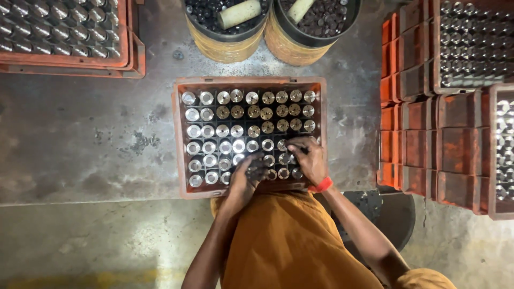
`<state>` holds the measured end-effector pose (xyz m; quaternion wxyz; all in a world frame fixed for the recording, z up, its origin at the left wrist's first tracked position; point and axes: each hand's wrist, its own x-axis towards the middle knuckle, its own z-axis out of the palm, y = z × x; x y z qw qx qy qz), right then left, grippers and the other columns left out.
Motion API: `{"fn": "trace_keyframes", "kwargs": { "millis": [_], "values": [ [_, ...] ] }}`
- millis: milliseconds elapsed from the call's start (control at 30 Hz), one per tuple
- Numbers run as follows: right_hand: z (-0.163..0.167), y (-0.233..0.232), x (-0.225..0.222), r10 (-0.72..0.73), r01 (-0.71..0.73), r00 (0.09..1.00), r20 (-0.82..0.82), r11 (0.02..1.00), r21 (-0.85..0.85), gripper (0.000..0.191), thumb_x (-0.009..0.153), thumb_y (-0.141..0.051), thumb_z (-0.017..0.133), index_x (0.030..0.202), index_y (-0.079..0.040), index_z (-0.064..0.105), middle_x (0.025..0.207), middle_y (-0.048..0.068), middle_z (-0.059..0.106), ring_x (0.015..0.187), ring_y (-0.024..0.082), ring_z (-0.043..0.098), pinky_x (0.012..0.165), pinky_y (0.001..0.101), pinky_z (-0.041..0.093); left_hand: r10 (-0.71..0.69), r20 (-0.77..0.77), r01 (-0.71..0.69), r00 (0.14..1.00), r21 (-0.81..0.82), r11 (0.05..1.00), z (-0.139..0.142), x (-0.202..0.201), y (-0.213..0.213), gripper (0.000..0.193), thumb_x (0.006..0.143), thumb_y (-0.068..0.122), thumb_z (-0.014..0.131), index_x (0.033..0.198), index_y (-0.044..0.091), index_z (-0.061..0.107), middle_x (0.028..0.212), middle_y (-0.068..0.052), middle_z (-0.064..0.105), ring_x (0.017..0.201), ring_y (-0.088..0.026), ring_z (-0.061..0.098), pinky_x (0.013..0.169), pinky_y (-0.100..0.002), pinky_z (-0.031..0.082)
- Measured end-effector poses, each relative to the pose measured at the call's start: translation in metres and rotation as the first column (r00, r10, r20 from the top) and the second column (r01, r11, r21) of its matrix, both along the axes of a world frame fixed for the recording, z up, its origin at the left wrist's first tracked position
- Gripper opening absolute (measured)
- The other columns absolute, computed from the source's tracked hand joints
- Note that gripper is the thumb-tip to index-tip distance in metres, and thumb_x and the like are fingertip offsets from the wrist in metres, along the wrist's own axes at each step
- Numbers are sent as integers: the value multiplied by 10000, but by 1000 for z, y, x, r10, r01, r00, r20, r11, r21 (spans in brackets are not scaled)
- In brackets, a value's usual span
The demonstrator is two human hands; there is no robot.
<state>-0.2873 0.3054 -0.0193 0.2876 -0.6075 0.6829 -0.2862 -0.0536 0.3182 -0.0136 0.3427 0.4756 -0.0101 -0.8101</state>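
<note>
Right, I'm working the near right corner of the orange plastic crate [176,139] on the worn steel table [80,139]. Going left to right: the left rows are sitting full of bright machined metal cylinders [209,144], flat round tops, one per grid cell. My left hand [245,179] is curling over the near row, fingers bent down onto the tops; can't tell whether it's pinching one. My right hand [308,158], red wristband [322,185] on it, is lying across the neighbouring cells, fingers pressed together on a cylinder top. Best approach, I'd judge: keeping each piece upright and seating it square in its cell. Further right, stacked orange crates [423,134] are holding more.
</note>
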Motion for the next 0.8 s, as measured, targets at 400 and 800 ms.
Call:
{"fn": "trace_keyframes", "kwargs": {
  "millis": [400, 800],
  "values": [
    [16, -34, 8, 229, -244, 924, -305, 970, -12, 187, 815, -270, 820, 908, -109, 837, 860, 86, 792, 871, 268, 659, 838, 429, 504, -47, 58, 62, 997, -290, 955, -21, -8, 5, 321, 1062, 241, 552, 1322, 105, 681, 769, 33, 593, 587, -42, 464, 507, -201, 382],
    [-16, 10, -18, 1, -29, 982, 189, 989, 142, 197, 916, -202, 752, 1083, -102, 782, 1165, 80, 751, 1004, 188, 701, 840, 367, 572, -39, 73, 48, 997, -126, 991, -36, -32, 6, 282, 1079, 281, 503, 1241, 68, 590, 768, -25, 596, 572, -84, 471, 496, -227, 370]
  ]
}}
